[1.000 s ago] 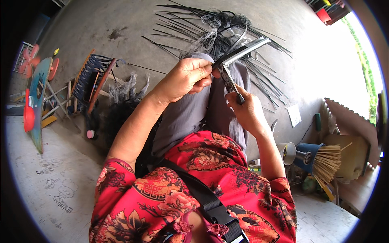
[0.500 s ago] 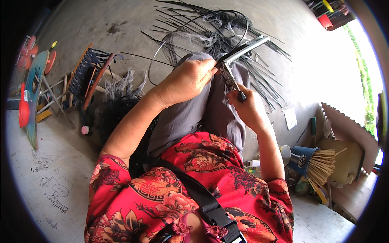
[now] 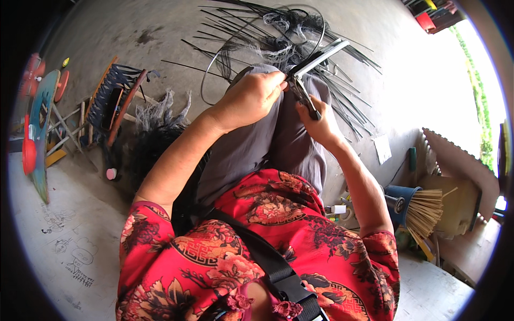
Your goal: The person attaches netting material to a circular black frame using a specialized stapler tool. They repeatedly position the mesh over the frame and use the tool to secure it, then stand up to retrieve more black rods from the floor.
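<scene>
My right hand (image 3: 319, 120) is wrapped round the dark handles of a plier-like hand tool (image 3: 303, 92). A long silver rail (image 3: 321, 58) runs from its head up to the right. Just left of the tool's head, my left hand (image 3: 256, 99) is closed in a pinch above my grey-trousered knees. A thin dark hoop (image 3: 203, 80) curves round beyond that hand and behind the tool; it seems to run into the pinch, but my fingers hide the join. Past my knees, several thin black rods (image 3: 225, 24) lie on the floor with tangled black and grey netting (image 3: 292, 27).
A folding chair (image 3: 115, 99) with dark straps stands left, beside a teal board (image 3: 45, 101) with red parts. Grey frayed fibres (image 3: 163, 112) lie by my left knee. On the right are a blue container (image 3: 402, 195) of thin sticks (image 3: 425, 214) and white paper (image 3: 382, 149).
My right hand and the tool's handles have shifted slightly up and left, and the handles look closer together. The left hand keeps its pinch. The whole view has tilted a little.
</scene>
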The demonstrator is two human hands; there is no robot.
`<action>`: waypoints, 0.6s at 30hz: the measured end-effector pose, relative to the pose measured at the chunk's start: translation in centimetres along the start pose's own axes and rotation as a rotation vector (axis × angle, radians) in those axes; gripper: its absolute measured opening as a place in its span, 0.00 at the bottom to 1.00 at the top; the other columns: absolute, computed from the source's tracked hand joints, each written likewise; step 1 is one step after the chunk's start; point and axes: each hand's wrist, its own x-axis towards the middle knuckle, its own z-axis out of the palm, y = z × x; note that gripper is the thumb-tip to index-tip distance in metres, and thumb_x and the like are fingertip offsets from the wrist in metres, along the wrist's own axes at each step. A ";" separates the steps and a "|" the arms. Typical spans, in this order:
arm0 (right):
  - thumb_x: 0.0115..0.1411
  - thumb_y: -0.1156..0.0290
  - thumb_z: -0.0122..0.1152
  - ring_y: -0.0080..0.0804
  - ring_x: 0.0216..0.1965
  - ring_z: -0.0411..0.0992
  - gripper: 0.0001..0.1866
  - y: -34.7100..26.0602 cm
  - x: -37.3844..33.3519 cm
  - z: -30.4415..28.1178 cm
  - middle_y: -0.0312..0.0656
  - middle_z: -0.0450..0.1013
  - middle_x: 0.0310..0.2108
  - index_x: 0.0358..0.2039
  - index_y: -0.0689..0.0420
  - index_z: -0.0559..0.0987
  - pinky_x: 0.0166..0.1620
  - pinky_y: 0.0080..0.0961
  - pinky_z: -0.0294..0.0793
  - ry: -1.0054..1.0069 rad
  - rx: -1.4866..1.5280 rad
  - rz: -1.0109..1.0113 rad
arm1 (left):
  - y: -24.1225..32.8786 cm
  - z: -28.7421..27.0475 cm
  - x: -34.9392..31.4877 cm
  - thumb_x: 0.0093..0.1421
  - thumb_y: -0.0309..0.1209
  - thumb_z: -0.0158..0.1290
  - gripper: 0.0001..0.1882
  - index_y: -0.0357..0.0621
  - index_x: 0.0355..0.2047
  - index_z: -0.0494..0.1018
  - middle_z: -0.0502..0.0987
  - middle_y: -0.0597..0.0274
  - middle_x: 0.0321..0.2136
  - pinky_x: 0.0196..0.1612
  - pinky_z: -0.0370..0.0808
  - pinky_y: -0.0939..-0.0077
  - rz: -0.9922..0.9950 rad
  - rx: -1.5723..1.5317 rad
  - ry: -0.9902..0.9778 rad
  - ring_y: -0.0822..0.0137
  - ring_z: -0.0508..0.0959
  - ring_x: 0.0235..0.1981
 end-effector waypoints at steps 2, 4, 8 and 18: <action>0.72 0.61 0.70 0.66 0.30 0.76 0.19 1.7 -0.1 2.1 0.61 0.76 0.27 0.31 0.61 0.75 0.34 0.50 0.75 0.123 -0.108 -0.014 | -1.3 2.7 -1.2 0.77 0.25 0.53 0.05 0.34 0.45 0.75 0.82 0.40 0.30 0.35 0.78 0.56 -0.031 0.047 0.008 0.43 0.85 0.33; 0.71 0.60 0.70 0.66 0.31 0.77 0.19 1.3 0.3 1.3 0.61 0.76 0.27 0.30 0.61 0.75 0.34 0.51 0.75 0.154 -0.099 -0.016 | -1.1 2.9 0.4 0.76 0.24 0.53 0.05 0.34 0.43 0.75 0.83 0.38 0.33 0.36 0.78 0.51 0.002 0.079 0.113 0.37 0.86 0.37; 0.71 0.55 0.70 0.63 0.33 0.79 0.20 -5.6 -0.9 -2.4 0.57 0.78 0.27 0.31 0.59 0.80 0.39 0.53 0.78 0.138 -0.286 -0.088 | 0.9 -0.7 0.4 0.76 0.24 0.53 0.05 0.35 0.43 0.75 0.83 0.37 0.35 0.36 0.79 0.53 -0.120 0.045 0.091 0.37 0.85 0.38; 0.73 0.57 0.68 0.44 0.33 0.81 0.18 -6.6 -0.7 -6.2 0.53 0.81 0.29 0.45 0.61 0.85 0.41 0.42 0.78 -0.205 0.080 0.202 | 0.7 -2.0 1.0 0.78 0.27 0.53 0.07 0.35 0.48 0.77 0.86 0.46 0.31 0.34 0.80 0.60 -0.004 0.220 0.239 0.49 0.88 0.32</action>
